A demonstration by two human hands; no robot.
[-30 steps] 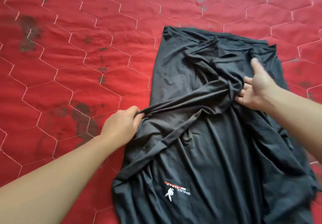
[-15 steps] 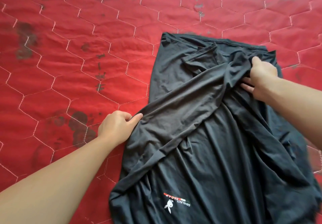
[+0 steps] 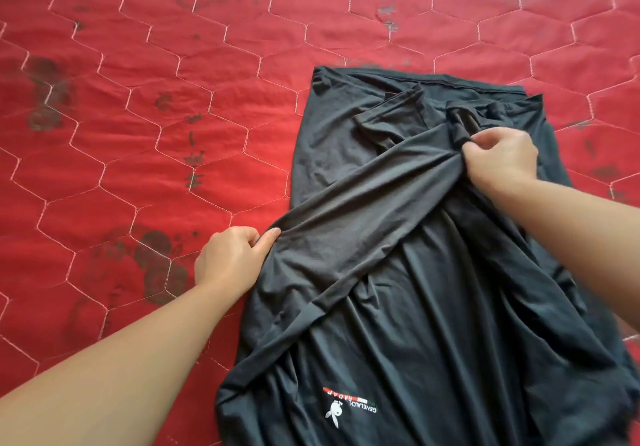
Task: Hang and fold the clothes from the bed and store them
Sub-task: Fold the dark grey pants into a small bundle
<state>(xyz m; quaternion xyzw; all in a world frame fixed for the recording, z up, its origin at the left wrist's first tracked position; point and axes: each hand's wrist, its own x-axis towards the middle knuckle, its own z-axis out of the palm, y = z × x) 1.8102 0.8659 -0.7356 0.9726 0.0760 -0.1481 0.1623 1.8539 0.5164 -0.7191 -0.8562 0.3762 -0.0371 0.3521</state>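
The dark shirt [image 3: 433, 272] is spread lengthwise away from the person on the red quilt [image 3: 138, 133]. A fold is stretched between both hands: its left edge is pinched by the left hand [image 3: 230, 258], its far end gripped by the right hand [image 3: 502, 158].

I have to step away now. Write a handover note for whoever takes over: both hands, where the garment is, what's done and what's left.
Left hand: grips the left edge of the dark garment.
Right hand: pinches a bunched fold near the garment's upper right.
A band of cloth is stretched between the two hands.
The garment lies on the red quilted bedcover, small printed logo at the near end.
Done: garment laid out, one side partly drawn across.
Left: smooth that fold, finish folding, store it.
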